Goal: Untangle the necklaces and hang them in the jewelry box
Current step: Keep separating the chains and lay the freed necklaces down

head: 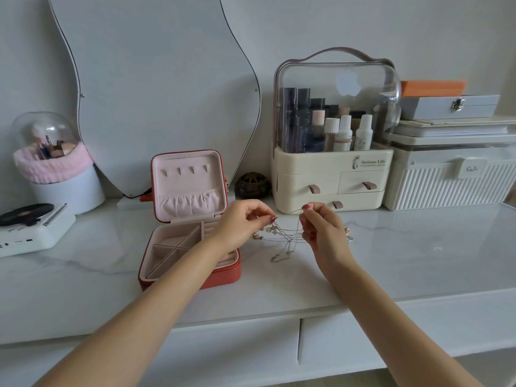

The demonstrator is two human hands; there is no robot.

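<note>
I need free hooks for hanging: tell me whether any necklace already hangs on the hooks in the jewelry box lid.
No, the four hooks in the jewelry box lid are bare.

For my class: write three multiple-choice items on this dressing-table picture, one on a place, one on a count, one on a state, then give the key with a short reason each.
1. Where is the jewelry box relative to the tangled necklaces?
A. On their left
B. On their right
C. Behind them

2. How many hooks show in the box lid?
A. Two
B. Four
C. Six

3. What are the two hands doing?
A. Resting flat
B. Closing the box
C. Pinching chain

Key:
1 A, the box lies left of the chains.
2 B, four hooks in a row.
3 C, left hand and right hand each pinch a strand.
</note>
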